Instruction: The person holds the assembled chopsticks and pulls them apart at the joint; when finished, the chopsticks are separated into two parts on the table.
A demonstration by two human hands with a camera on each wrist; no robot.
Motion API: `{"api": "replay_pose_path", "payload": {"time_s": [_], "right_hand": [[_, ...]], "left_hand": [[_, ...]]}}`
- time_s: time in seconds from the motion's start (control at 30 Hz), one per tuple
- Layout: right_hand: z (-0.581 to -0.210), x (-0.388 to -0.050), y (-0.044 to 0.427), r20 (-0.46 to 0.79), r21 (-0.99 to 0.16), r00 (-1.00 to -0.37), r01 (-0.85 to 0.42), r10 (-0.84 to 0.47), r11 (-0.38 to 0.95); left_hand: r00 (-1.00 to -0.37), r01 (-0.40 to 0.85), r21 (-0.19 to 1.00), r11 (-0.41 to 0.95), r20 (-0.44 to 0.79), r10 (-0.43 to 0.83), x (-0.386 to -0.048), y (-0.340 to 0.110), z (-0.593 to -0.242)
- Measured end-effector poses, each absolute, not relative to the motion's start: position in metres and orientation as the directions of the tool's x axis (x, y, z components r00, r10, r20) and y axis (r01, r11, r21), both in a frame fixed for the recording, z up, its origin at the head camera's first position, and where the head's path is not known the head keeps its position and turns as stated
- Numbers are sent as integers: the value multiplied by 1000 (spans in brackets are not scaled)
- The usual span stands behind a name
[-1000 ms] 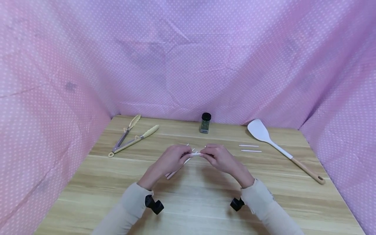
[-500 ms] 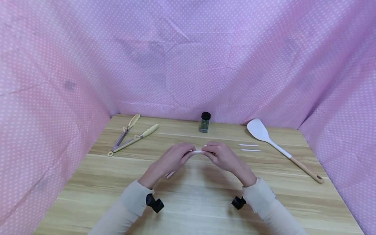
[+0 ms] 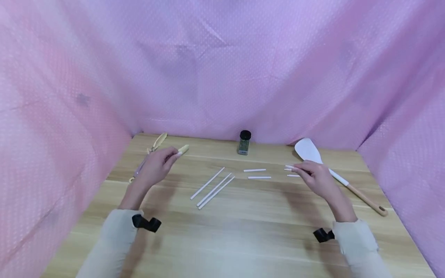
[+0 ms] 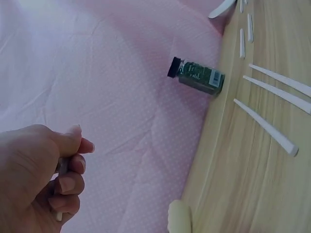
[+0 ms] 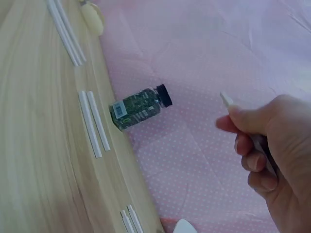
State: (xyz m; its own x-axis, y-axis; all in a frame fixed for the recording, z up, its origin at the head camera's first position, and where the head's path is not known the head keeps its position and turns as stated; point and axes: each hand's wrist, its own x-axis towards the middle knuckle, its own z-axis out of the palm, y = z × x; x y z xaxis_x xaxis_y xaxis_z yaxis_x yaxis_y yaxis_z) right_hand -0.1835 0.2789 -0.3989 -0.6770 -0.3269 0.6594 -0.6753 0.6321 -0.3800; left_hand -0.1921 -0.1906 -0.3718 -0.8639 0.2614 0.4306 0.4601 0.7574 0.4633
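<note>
My left hand [image 3: 154,166] is raised over the tongs, fingers curled round a short white stick [image 4: 59,216]. Only small bits of that stick show. On the right, my right hand [image 3: 314,177] pinches another short white stick [image 5: 225,98], its tip poking out past the thumb. Below this hand lie two short white sticks [image 3: 293,175], partly covered by it. Two more short sticks [image 3: 259,177] lie side by side near the middle. Left of them, three long white sticks [image 3: 215,190] rest slantwise on the wooden table.
Cream-tipped tongs [image 3: 160,141] lie spread at the left, partly behind the left hand. A black-capped spice jar [image 3: 244,143] stands at the back. A white spatula [image 3: 307,150] with a wooden handle lies at the right. Pink dotted cloth [image 3: 222,77] hangs behind the table [image 3: 236,239].
My hands held one white stick together at the middle. They have since parted left and right, each with a short stick, uncovering the long sticks and the middle pair.
</note>
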Motion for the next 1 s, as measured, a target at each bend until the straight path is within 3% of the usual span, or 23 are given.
{"api": "replay_pose_path", "payload": {"time_s": [0.1,0.3,0.77,1.0], "right_hand": [[-397,-186,285,614,-392,-705,-663,-355,637],[-408,-183,288,537,-404,-773,-586,-336,702],[-432,-180,313,419,-511,-863,-482,-284,712],[-448,-181,328,358,-506,-892,-434,-277,745]], "left_hand": [[-835,525,449,723,434,337,-199,-187,-368],[-832,544,487,683,420,363,-201,-160,-376],[-834,550,516,657,290,470,-198,-101,-400],[-827,553,530,643,261,497,-191,-51,-417]]}}
